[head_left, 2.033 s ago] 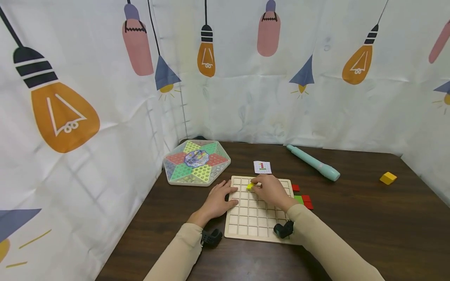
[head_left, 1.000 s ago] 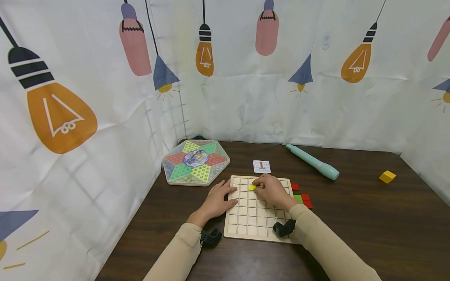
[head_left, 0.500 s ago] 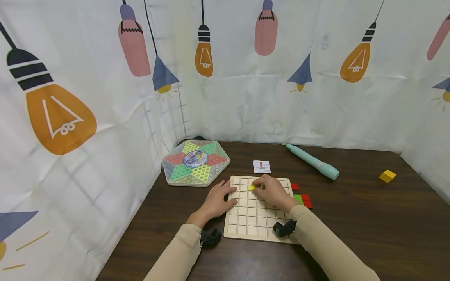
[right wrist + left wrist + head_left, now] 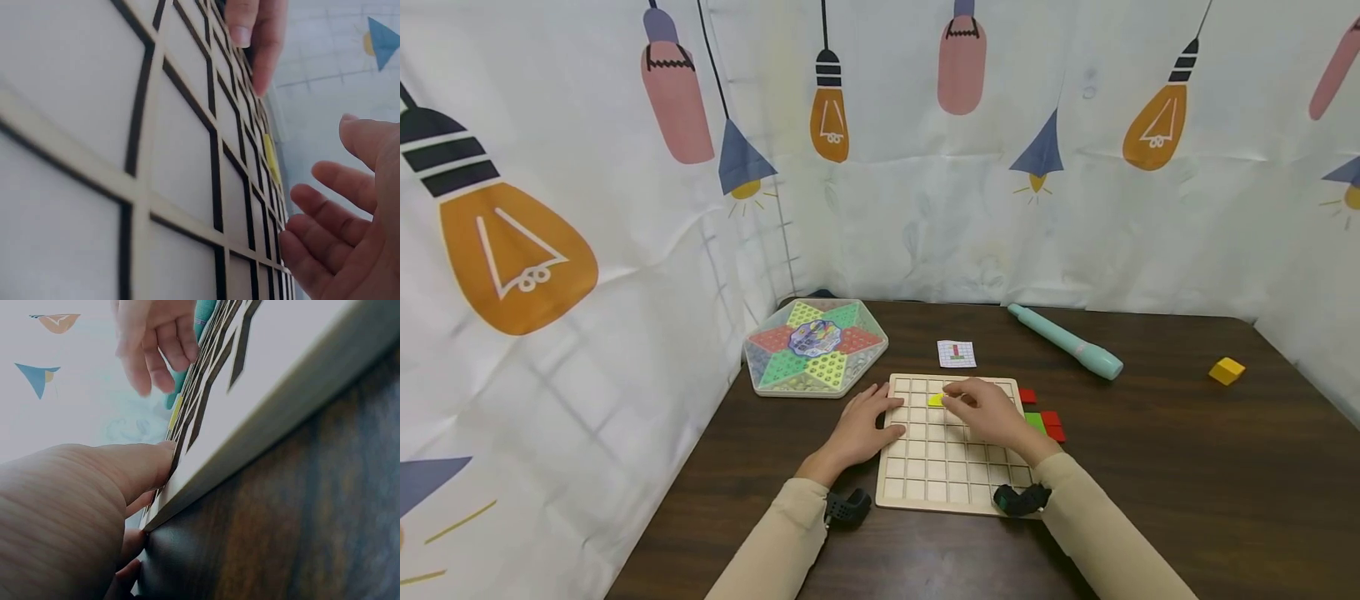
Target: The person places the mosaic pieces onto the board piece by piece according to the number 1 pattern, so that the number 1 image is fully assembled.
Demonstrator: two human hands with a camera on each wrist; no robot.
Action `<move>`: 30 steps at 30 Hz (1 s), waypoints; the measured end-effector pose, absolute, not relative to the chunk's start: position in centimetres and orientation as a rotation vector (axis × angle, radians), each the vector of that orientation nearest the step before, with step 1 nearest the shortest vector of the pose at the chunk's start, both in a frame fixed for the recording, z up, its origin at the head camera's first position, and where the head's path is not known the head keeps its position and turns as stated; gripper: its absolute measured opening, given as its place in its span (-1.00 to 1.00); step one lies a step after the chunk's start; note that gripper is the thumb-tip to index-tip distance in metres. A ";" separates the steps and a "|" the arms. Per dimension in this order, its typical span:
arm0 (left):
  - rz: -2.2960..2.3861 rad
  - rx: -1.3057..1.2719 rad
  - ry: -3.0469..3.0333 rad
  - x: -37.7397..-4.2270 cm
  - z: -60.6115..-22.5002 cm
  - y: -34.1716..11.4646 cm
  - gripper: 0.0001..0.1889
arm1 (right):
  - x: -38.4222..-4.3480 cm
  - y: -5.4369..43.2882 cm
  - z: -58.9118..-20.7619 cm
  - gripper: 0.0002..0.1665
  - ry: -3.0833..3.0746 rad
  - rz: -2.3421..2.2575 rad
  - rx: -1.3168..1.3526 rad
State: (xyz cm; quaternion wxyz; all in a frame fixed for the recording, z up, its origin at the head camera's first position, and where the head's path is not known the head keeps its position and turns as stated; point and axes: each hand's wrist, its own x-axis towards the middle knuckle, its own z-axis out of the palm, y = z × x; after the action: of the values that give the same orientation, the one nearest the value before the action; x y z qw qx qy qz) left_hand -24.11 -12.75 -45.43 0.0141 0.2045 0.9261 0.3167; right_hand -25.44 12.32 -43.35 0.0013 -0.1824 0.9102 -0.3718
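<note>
A pale wooden grid board (image 4: pixel 917 471) lies on the dark table. One yellow tile (image 4: pixel 935 400) sits in its far part, around the second row of squares. My right hand (image 4: pixel 992 410) hovers just right of that tile, fingers loosely spread; in the right wrist view a gap shows between the fingers and the tile. My left hand (image 4: pixel 859 429) rests at the board's left edge, its thumb (image 4: pixel 147 464) on top and other fingers against the side. A green tile (image 4: pixel 1034 421) and several red tiles (image 4: pixel 1052 425) lie by the right edge, partly hidden behind my right hand and board.
Behind the board lies a small card (image 4: pixel 956 354) printed with a coloured grid pattern. A hexagonal Chinese checkers box (image 4: pixel 816 347) is at the back left. A teal tapered stick (image 4: pixel 1066 342) lies at the back, and a yellow block (image 4: pixel 1227 371) stands far right.
My right thumb and fingers, earlier pinching the yellow tile, have let go and drawn back slightly to the right. The tile stays in the board. My left hand keeps its place.
</note>
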 end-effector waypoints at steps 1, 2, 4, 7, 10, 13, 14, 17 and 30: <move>0.991 0.636 2.882 -24.1 -45.5 -12.7 -0.50 | -25.2 12.4 -43.3 -0.58 2.858 -1.183 -0.572; 0.993 0.634 2.881 -24.1 -45.5 -12.7 -0.50 | -24.9 12.6 -43.3 -0.59 2.860 -1.198 -0.568; 1.002 0.635 2.878 -24.0 -45.5 -12.8 -0.50 | -24.4 12.9 -43.3 -0.61 2.862 -1.222 -0.560; 1.014 0.636 2.880 -24.0 -45.6 -12.8 -0.51 | -23.8 13.5 -43.5 -0.62 2.865 -1.267 -0.569; 1.016 0.635 2.885 -23.9 -45.6 -12.8 -0.51 | -23.5 14.6 -43.7 -0.62 2.857 -1.343 -0.560; 1.020 0.631 2.888 -23.9 -45.6 -12.9 -0.51 | -23.4 15.8 -44.0 -0.64 2.875 -1.410 -0.506; 1.020 0.630 2.886 -23.9 -45.7 -12.9 -0.51 | -23.4 16.3 -44.1 -0.64 2.882 -1.430 -0.473; 1.019 0.629 2.883 -23.8 -45.7 -12.9 -0.51 | -23.7 17.6 -44.3 -0.65 2.952 -1.460 -0.383; 0.981 0.659 2.898 -24.3 -45.5 -12.7 -0.51 | -25.1 22.8 -45.4 -0.64 3.091 -1.500 0.188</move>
State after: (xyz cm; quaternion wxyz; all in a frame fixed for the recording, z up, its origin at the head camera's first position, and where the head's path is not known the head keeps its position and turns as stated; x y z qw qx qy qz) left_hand -24.31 -12.70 -45.49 0.0061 0.2105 0.9260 0.3135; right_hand -25.07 22.77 -45.36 -0.1493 0.0540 0.8883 -0.4310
